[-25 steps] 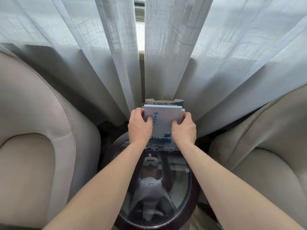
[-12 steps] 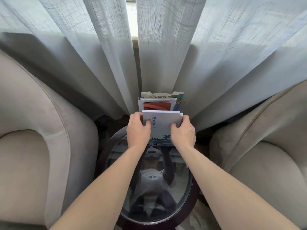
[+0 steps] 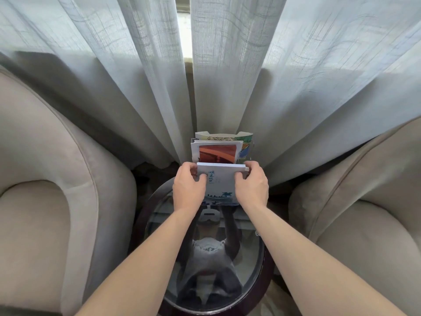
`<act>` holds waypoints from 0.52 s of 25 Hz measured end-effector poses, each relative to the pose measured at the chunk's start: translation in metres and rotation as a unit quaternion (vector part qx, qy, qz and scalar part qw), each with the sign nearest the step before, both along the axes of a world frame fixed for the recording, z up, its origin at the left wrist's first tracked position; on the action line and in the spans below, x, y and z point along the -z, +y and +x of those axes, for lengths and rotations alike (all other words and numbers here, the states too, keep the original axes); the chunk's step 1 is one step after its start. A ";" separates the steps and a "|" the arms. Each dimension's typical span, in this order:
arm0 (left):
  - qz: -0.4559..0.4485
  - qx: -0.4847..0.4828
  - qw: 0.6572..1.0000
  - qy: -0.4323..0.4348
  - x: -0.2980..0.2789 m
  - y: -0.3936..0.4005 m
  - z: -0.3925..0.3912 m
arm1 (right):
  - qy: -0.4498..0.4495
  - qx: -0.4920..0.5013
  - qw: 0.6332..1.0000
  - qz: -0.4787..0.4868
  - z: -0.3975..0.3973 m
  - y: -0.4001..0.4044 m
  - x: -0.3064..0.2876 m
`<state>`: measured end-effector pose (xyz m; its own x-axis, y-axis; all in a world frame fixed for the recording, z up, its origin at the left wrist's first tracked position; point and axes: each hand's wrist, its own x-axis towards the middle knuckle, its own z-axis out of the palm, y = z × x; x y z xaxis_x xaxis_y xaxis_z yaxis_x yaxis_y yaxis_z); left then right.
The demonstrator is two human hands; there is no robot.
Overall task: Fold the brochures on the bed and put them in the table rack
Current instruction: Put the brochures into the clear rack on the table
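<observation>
A folded white brochure [image 3: 220,181] with blue print stands upright in the front slot of a clear table rack [image 3: 227,203] on the round glass table [image 3: 255,254]. My left hand [image 3: 188,187] grips its left edge and my right hand [image 3: 251,184] grips its right edge. Behind it in the rack stand a brochure with a red picture [image 3: 217,153] and a green patterned one [image 3: 224,137] at the very back. The rack's lower part is mostly hidden by the brochure and my hands.
Two beige armchairs flank the table, one on the left [image 3: 45,179] and one on the right [image 3: 364,190]. Sheer grey curtains [image 3: 216,65] hang right behind the rack. The glass top reflects a person wearing a headset.
The white brochure has gone lower into the front slot with both hands on it. The red brochure behind it, hidden a second ago, now shows above its top edge.
</observation>
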<state>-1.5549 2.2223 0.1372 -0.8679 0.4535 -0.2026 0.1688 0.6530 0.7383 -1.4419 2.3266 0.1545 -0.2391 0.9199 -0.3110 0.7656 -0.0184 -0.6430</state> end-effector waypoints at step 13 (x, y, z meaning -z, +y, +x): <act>0.011 -0.027 1.000 -0.004 -0.036 0.020 -0.019 | 0.001 -0.071 0.996 0.051 -0.016 0.024 -0.029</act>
<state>-1.5739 2.2421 0.1735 -0.8894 0.4110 -0.2003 0.1282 0.6448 0.7536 -1.4574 2.3503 0.1830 -0.3702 0.9034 -0.2165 0.7542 0.1561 -0.6378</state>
